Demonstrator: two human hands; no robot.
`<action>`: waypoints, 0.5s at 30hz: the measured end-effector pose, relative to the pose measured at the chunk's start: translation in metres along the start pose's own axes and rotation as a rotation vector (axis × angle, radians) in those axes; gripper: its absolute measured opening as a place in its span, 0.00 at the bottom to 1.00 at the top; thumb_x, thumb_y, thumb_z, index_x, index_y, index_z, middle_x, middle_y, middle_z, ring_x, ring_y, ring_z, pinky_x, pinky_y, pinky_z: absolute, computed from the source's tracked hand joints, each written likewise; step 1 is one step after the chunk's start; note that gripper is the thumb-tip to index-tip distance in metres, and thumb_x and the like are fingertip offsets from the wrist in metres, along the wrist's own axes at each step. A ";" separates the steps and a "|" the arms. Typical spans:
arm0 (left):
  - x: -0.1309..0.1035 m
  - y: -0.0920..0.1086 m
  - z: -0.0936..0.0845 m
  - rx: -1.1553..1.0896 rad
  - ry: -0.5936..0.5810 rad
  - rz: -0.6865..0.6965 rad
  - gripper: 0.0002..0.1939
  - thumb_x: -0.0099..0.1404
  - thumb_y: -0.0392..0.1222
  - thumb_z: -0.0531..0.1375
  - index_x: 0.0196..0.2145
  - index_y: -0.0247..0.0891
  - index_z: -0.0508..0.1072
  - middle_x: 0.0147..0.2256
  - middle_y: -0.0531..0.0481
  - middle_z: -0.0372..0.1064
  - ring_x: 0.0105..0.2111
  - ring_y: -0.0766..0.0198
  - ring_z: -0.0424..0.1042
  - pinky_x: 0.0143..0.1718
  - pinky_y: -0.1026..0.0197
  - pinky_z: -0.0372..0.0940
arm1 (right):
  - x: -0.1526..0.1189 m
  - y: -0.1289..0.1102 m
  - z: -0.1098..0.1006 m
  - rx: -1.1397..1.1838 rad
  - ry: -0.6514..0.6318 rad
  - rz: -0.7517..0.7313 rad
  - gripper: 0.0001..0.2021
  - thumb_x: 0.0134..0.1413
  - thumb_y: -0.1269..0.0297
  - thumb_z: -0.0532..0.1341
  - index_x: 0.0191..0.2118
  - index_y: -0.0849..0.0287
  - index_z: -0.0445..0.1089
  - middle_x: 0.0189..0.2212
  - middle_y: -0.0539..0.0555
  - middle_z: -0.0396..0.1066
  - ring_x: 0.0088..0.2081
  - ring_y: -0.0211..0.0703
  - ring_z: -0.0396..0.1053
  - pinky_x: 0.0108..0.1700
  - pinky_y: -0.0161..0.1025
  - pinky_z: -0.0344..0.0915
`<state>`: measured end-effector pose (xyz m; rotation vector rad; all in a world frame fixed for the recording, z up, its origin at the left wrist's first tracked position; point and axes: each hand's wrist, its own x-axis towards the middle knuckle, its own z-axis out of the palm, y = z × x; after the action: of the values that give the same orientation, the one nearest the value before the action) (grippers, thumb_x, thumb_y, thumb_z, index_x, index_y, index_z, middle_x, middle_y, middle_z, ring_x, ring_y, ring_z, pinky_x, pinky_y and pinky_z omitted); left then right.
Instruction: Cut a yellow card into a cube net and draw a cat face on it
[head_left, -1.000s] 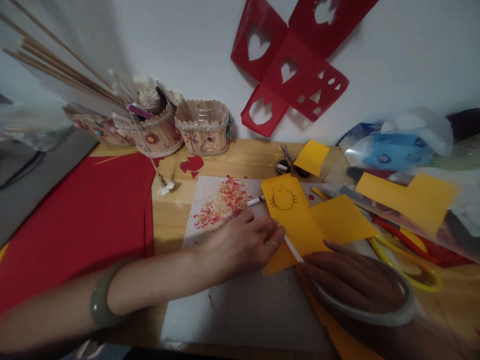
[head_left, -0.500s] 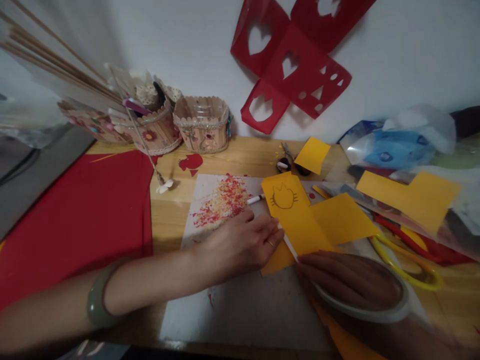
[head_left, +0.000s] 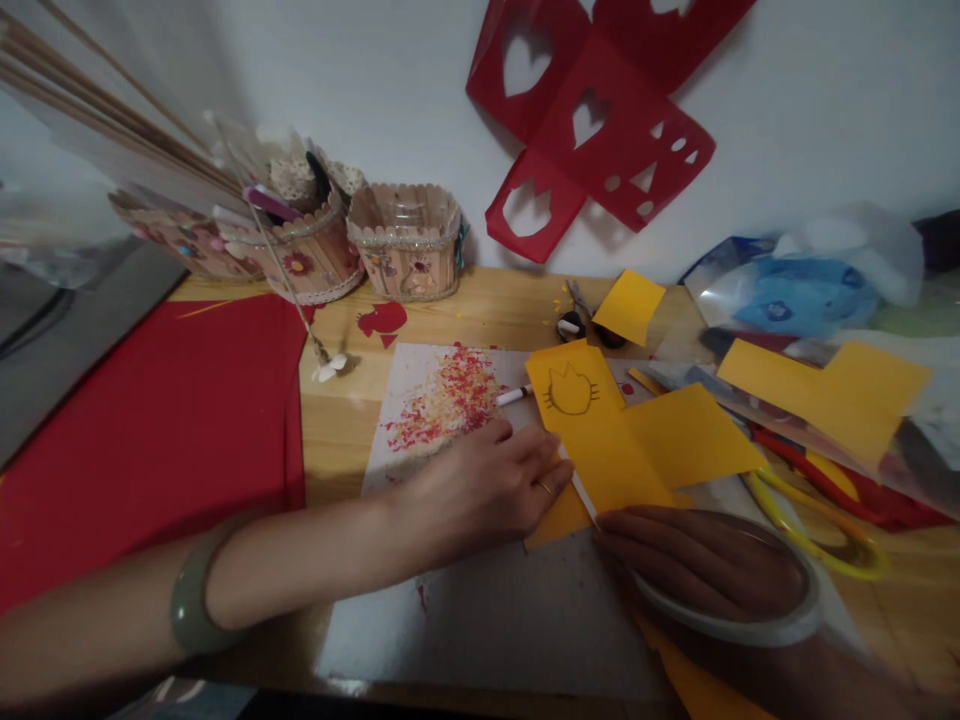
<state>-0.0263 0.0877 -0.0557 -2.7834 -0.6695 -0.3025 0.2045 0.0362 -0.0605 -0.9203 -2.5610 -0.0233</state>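
My left hand (head_left: 487, 485), with a ring and a green bangle, is closed with its fingertips on a thin white tape strip (head_left: 585, 499). The strip runs along the left edge of a yellow paper piece (head_left: 611, 440) that bears a pencilled cat face. My right hand (head_left: 697, 560) reaches through a white tape roll (head_left: 742, 630), which encircles it. Its fingers lie together, the tips at the strip's lower end on the paper; the thumb is hidden. More yellow paper lies under both hands, on a grey board (head_left: 487, 630).
A white marker (head_left: 514, 396) lies beside crayon-like red and yellow marks. Behind are scissors (head_left: 574, 315) and craft-stick baskets (head_left: 405, 245). Red paper (head_left: 150, 430) covers the left side; yellow-handled scissors (head_left: 817, 540) lie right. A red cut-out (head_left: 600, 130) hangs on the wall.
The view has shifted slightly. Both hands keep their places on the tape strip and yellow paper, with no clear movement.
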 end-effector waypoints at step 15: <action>-0.001 0.003 -0.008 -0.022 -0.111 0.030 0.15 0.69 0.39 0.47 0.49 0.45 0.68 0.42 0.42 0.71 0.40 0.57 0.66 0.35 0.58 0.58 | 0.010 -0.002 -0.001 -0.028 0.038 -0.036 0.08 0.57 0.76 0.54 0.38 0.59 0.68 0.32 0.50 0.77 0.33 0.40 0.73 0.30 0.37 0.66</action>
<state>-0.0265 0.0827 -0.0492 -2.8453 -0.6528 -0.1510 0.1969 0.0401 -0.0553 -0.8759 -2.5481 -0.0858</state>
